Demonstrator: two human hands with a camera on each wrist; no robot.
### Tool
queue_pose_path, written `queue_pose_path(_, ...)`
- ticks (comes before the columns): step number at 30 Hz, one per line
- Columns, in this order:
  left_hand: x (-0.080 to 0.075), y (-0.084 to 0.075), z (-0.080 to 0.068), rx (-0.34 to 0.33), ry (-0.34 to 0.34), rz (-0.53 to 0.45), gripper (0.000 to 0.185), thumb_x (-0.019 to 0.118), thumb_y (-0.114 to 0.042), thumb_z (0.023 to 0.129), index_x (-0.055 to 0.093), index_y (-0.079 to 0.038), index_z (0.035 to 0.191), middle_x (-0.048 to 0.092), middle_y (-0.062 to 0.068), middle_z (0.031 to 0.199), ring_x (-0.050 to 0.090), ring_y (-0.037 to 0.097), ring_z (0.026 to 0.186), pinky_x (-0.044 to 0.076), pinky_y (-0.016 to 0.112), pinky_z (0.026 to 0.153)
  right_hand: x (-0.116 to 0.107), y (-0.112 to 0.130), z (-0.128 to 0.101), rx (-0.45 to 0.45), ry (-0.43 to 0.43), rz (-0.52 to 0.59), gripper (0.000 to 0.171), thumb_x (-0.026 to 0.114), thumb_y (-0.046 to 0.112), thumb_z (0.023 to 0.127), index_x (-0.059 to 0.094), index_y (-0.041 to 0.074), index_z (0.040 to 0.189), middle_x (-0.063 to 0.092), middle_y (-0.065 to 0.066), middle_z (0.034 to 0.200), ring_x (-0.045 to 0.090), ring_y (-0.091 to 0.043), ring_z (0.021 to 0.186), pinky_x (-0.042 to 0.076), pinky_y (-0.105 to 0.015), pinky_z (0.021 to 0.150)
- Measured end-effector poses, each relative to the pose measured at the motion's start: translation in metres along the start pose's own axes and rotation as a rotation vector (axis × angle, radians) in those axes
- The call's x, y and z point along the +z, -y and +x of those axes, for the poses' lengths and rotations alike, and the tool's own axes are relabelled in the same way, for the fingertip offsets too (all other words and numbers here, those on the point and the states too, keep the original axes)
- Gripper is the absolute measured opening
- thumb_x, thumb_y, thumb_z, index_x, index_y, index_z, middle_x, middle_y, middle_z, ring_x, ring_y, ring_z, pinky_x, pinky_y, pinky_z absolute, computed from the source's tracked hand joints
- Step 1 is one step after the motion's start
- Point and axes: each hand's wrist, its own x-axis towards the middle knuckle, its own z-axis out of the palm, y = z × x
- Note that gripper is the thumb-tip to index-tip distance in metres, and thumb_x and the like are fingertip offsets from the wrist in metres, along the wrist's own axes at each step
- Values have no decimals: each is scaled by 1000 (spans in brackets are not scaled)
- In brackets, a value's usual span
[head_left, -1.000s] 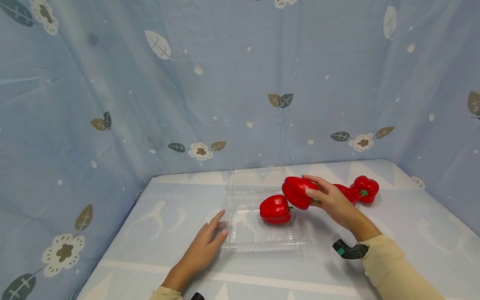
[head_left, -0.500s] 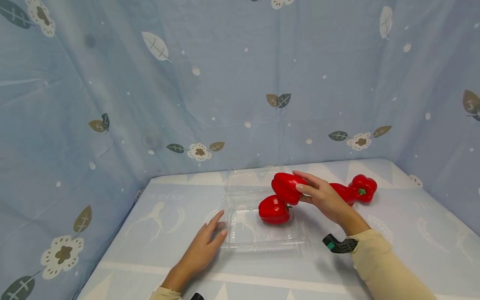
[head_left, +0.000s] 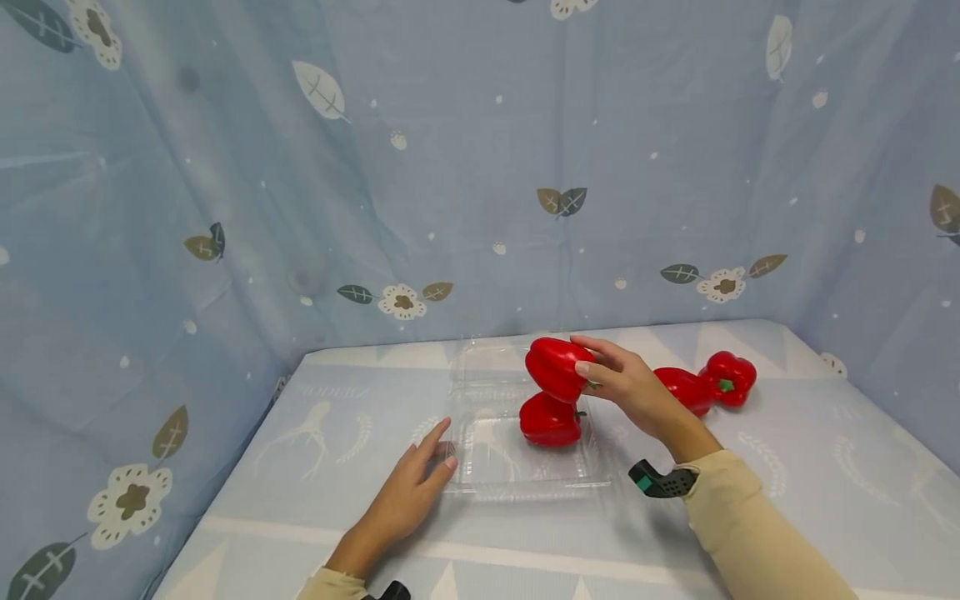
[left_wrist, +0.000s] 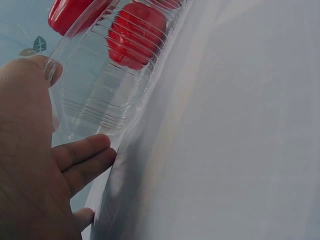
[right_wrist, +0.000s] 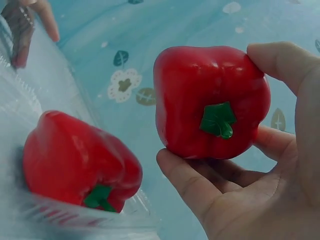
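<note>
The right hand (head_left: 626, 387) has its grip closed around a red bell pepper (head_left: 555, 368), thumb on one side and fingers curled beneath, as the right wrist view confirms with the green stem (right_wrist: 217, 120) facing the camera. This held pepper is raised off the table (head_left: 315, 500), above the far right part of a clear plastic clamshell tray (head_left: 517, 479). A second red pepper (head_left: 550, 419) lies inside the tray at its right side, directly below the held one. The tray sits near the middle of the table, its open lid (head_left: 495, 360) lying toward the far edge. The left hand (head_left: 408, 492) rests flat on the table, grip slack, fingers straight and touching the tray's near left corner. Two more red peppers (head_left: 708, 383) lie together toward the table's far right corner, well apart from the tray.
</note>
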Motion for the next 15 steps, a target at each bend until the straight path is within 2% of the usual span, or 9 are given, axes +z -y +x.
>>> queue_pose_path(3, 0, 0, 1, 20, -5, 3, 55, 50, -36, 99, 29, -31, 149, 62, 1, 124, 45, 26, 127, 12, 49, 115, 1, 2, 3, -14, 6, -6, 63, 63, 31, 91, 37, 16, 147, 44, -13, 139, 47, -35, 122, 47, -49, 94)
queue_pose_path(7, 0, 0, 1, -1, -6, 1, 54, 50, -36, 99, 31, -30, 149, 62, 1, 125, 44, 27, 128, 12, 49, 115, 3, 4, 7, -16, 27, -31, 63, 64, 31, 91, 38, 18, 146, 47, -11, 138, 48, -33, 121, 48, -47, 94)
queue_pose_path(15, 0, 0, 0, -9, -9, 2, 53, 51, -37, 98, 30, -40, 147, 62, -2, 123, 45, 20, 127, 10, 44, 116, 10, 4, 13, -25, 36, -80, 62, 65, 34, 90, 40, 21, 145, 51, -8, 135, 52, -31, 118, 49, -43, 93)
